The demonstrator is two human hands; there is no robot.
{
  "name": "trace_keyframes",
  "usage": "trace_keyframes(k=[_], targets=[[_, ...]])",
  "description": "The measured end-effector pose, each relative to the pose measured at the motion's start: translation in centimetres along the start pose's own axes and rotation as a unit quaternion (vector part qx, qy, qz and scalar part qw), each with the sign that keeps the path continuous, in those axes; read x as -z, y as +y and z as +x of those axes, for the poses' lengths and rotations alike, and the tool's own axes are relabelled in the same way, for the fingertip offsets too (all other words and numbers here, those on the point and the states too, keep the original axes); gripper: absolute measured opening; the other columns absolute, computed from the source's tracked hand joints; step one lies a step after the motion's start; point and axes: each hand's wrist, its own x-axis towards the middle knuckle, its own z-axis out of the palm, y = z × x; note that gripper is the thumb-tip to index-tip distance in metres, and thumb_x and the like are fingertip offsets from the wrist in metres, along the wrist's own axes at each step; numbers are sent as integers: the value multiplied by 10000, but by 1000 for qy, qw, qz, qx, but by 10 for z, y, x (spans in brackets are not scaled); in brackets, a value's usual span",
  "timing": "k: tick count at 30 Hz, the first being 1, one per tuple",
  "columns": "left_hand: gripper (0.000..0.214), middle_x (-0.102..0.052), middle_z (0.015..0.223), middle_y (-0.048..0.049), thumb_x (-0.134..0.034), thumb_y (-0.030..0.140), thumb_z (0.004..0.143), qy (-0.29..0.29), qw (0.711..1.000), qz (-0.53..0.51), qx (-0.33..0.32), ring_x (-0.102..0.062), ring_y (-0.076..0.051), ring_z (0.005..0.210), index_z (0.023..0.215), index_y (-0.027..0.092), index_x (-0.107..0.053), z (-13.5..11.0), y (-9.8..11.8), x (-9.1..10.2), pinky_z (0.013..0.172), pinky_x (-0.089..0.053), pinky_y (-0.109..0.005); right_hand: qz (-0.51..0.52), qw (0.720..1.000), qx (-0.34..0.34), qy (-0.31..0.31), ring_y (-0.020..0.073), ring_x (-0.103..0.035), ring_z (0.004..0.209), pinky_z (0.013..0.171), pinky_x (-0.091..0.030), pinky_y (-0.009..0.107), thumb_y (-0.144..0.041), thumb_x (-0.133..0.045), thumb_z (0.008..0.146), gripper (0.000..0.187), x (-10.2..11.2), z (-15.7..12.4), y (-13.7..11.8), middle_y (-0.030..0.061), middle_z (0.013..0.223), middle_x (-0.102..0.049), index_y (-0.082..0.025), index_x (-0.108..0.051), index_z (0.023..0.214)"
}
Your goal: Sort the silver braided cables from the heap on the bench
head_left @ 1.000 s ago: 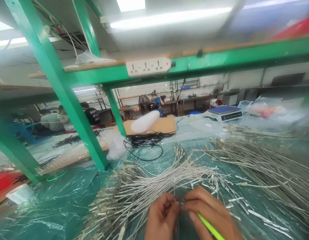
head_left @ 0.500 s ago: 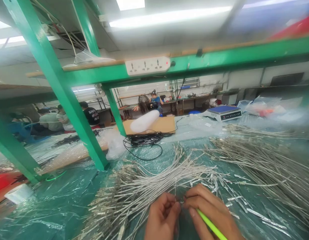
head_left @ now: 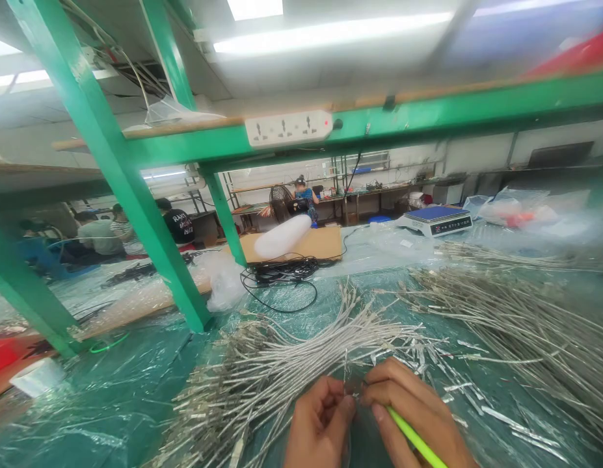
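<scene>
My left hand (head_left: 318,419) is closed in a pinch on the end of a thin silver cable (head_left: 346,363), whose tip rises just above the fingers. Close beside it, my right hand (head_left: 413,409) is wrapped round a slim yellow-green tool (head_left: 417,441), pen-like in shape; its working tip is hidden by the fingers. The fingertips of both hands nearly meet, and what lies between them is too small to make out. Behind and to the left spreads a bundle of silver braided cables (head_left: 301,357) with metal connectors at their ends.
A second pile of cables (head_left: 516,325) lies to the right, with torn foil strips (head_left: 520,429) before it. Farther back are a coiled black cable (head_left: 286,270) and a weighing scale (head_left: 435,221). A green frame post (head_left: 149,227) stands left; a power strip (head_left: 287,129) hangs on the crossbar.
Both hands have shifted very slightly to the right, still close together with the same grips. The short cable tip above my left fingers has moved slightly with them.
</scene>
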Motion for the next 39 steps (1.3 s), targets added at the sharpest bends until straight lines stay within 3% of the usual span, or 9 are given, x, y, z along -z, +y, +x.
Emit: trace_keyframes(k=[4,11,20,27,33,39], targets=[[312,-494,628,51,-704,448,767,6,1000,-6,-1,-346,-72,466,772,159,-588,0,0,0,421,-278,-190,13,998,43,34,180,-581,666,576,-479,289,-56,-462,823,187,-4,-4,5,62,744,-581,-179,-603,824],[299,-496,605,52,-711,433,763,8,1000,-1,6,-366,-75,469,755,159,-591,-1,4,-3,423,-283,-188,1,1000,9,3,200,-602,724,617,-497,310,-35,-469,824,199,-1,-5,4,74,793,-592,-173,-603,874],[302,-523,593,48,-696,445,775,-3,1000,20,-9,-398,-71,431,749,161,-595,-3,3,-1,408,-283,-193,-8,1000,18,13,199,-617,836,695,-526,302,-49,-454,877,220,-1,-2,2,83,899,-594,-182,-589,988],[321,-643,598,-5,-697,449,768,-14,1000,1,14,-384,-61,364,848,142,-648,1,-2,-3,389,-279,-199,-32,993,-32,105,245,-566,1040,844,-486,339,-94,-454,909,204,13,-4,19,119,1040,-562,-176,-594,1033],[461,-647,591,-16,-732,551,682,1,999,-37,6,-384,-54,327,847,126,-664,10,-1,8,361,-258,-199,-4,999,-11,50,216,-638,911,760,-532,294,-75,-491,877,205,5,-5,7,97,969,-606,-189,-611,998],[304,-592,608,15,-716,418,764,-23,999,-43,2,-412,-59,396,840,128,-666,5,16,6,421,-280,-195,34,999,-15,17,194,-631,788,663,-512,299,-90,-465,876,200,-4,-7,1,78,893,-597,-194,-626,932]])
